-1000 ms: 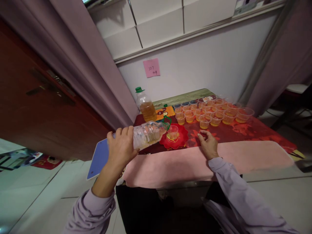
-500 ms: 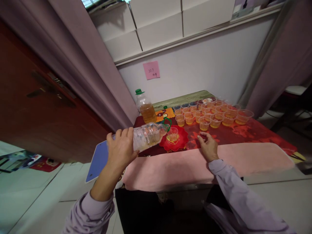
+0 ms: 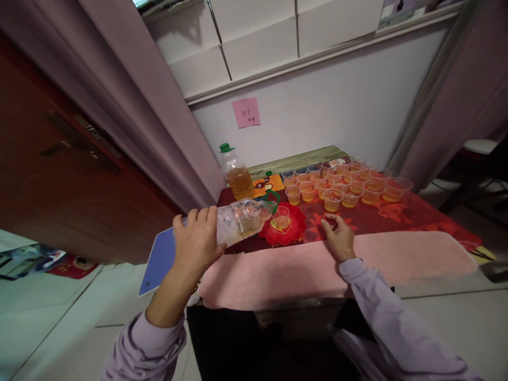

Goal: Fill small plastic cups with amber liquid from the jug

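Left hand [image 3: 197, 239] clenched round tipped bottle [image 3: 242, 219] over cup [image 3: 281, 216]; right hand [image 3: 338, 237] flat, released, on tablecloth [image 3: 397, 214].

Two arms in view, both in long sleeves of pale lilac-grey cloth, thin and shirt-like. Left sleeve [image 3: 146, 344] pushed back well above the wrist, bunched in soft folds near the elbow; forearm bare below it. Right sleeve [image 3: 381, 317] runs full length to the wrist, ending in a plain cuff, loose creases along the arm. Left hand [image 3: 196, 241] and right hand [image 3: 339, 238] both bare: no gloves, no watch, rings or bands visible. Dark clothing shows below, between the arms; detail too dim to tell.
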A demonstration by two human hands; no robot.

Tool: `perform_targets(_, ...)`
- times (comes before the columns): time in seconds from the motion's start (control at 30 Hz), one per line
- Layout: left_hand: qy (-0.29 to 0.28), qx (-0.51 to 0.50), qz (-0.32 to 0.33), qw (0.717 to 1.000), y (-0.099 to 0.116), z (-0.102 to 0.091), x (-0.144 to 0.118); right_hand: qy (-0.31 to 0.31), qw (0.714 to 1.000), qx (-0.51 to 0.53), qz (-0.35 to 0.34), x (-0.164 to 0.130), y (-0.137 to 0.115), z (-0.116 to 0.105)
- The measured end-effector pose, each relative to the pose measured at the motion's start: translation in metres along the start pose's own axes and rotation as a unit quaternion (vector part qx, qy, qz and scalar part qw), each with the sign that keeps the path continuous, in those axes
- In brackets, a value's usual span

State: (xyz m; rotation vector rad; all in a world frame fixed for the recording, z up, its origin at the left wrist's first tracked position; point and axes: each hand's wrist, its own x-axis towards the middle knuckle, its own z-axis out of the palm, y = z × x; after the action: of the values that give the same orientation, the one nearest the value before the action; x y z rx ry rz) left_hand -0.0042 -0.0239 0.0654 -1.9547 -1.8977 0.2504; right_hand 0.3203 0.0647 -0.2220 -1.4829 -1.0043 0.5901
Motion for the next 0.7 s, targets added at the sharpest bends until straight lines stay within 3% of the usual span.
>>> perform_targets(0.7,-0.001,0.003,0.003,1.000,-0.0012,0.0011,0.0010,0.014,1.000,-0.011,-0.010,-0.0008,-0.0025,-0.0008)
